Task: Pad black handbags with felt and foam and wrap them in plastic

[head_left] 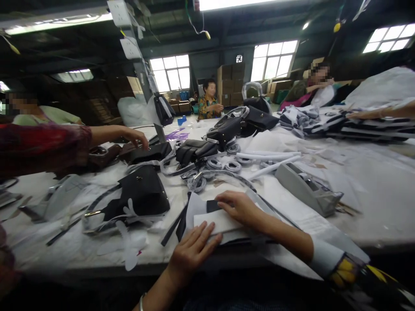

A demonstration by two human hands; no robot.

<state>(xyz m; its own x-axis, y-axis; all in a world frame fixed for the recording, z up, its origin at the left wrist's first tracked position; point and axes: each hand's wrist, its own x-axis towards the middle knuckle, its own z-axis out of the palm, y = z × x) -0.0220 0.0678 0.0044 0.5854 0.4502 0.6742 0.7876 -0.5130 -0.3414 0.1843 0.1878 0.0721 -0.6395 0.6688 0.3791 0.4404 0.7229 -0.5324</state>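
Note:
My left hand (194, 248) lies palm down at the near edge of the table, its fingers stretched over a folded white sheet (223, 222). Above that sheet is my right hand (241, 209), fingers loosely bent and a little apart, reaching over its far edge. Under the white sheet lies a black flat bag piece (213, 205) with pale wrapping around it; most of it is hidden by the sheet and my hands. Black straps (175, 224) stick out at its left. A black handbag (142, 190) with a wrapped handle lies left of my hands.
A grey tape dispenser (306, 188) stands to the right. Beyond my hands are coiled wrapped straps (197, 183), white tubes (269, 155) and more black bags (227, 127). At left a co-worker's arm (116, 134) reaches over bags; another co-worker's hand rests on a stack (366, 127) at right.

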